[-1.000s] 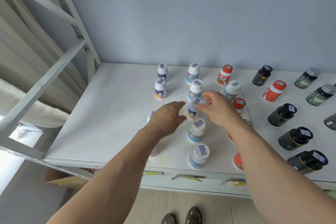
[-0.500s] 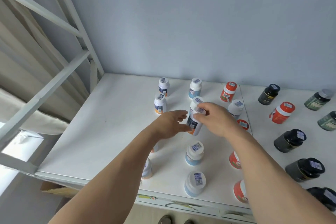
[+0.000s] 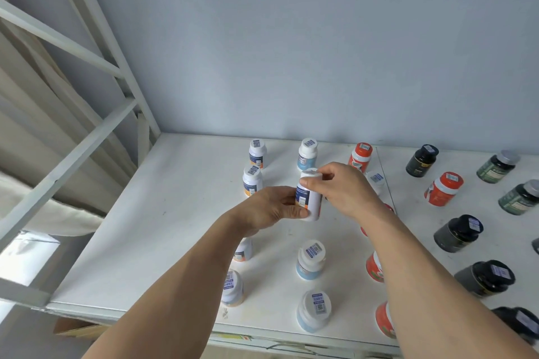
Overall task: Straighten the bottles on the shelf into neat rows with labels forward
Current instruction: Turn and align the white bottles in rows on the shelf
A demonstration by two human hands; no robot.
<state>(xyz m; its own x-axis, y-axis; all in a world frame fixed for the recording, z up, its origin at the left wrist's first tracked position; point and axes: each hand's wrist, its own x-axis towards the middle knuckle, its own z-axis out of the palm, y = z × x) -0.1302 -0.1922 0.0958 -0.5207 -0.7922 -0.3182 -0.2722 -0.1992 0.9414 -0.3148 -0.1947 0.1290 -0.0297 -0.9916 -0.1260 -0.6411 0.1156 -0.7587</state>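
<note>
A white bottle with a blue and orange label (image 3: 309, 201) is lifted above the white shelf (image 3: 163, 213), tilted. My left hand (image 3: 268, 210) grips its lower body from the left. My right hand (image 3: 344, 189) pinches its cap from the right. Around them stand white-capped bottles: two at the back (image 3: 257, 153) (image 3: 307, 153), one on the left (image 3: 252, 181), two in the middle row near the front (image 3: 311, 259) (image 3: 314, 310). Two more (image 3: 232, 287) (image 3: 243, 249) stand partly hidden beside my left forearm.
Red bottles (image 3: 360, 156) (image 3: 443, 188) (image 3: 374, 267) stand right of the white ones, some hidden by my right arm. Dark bottles (image 3: 422, 160) (image 3: 458, 232) (image 3: 484, 277) and green ones (image 3: 497, 166) fill the right side. Shelf frame bars (image 3: 75, 154) rise at the left. A wall closes the back.
Both hands closed on the white bottle and lifted it off the shelf. The camera has tilted up, so the shelf sits lower in view.
</note>
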